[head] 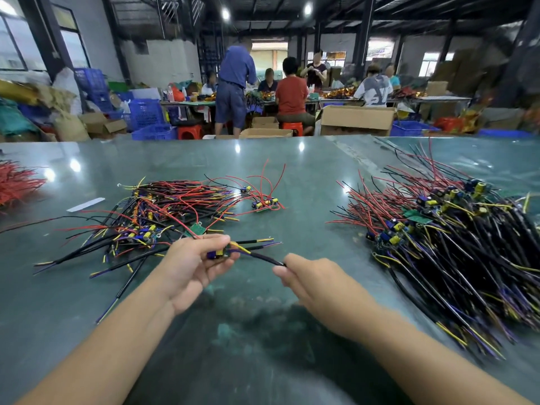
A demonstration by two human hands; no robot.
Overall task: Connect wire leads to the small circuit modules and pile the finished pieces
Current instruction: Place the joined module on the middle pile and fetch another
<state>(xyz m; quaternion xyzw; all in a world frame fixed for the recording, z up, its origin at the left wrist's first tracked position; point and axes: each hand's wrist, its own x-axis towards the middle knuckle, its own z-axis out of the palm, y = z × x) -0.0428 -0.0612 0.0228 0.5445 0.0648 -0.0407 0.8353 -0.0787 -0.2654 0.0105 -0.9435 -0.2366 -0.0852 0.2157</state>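
My left hand (195, 258) pinches a small circuit module (218, 254) with blue and yellow parts, just above the green table (263, 171). A black sheathed wire lead (264, 257) runs from the module to my right hand (301, 277), which grips its other end. A heap of black cables, red wires and modules (163, 211) lies behind my left hand. A large pile of wired modules (455, 238) spreads at the right. A few modules with red wires (264, 201) sit apart in the middle.
A bundle of red wires (17, 182) lies at the left edge, a white strip (85, 204) near it. Beyond the table's far edge stand cardboard boxes (356, 119), blue crates (146, 114) and several people (292, 97) at other tables.
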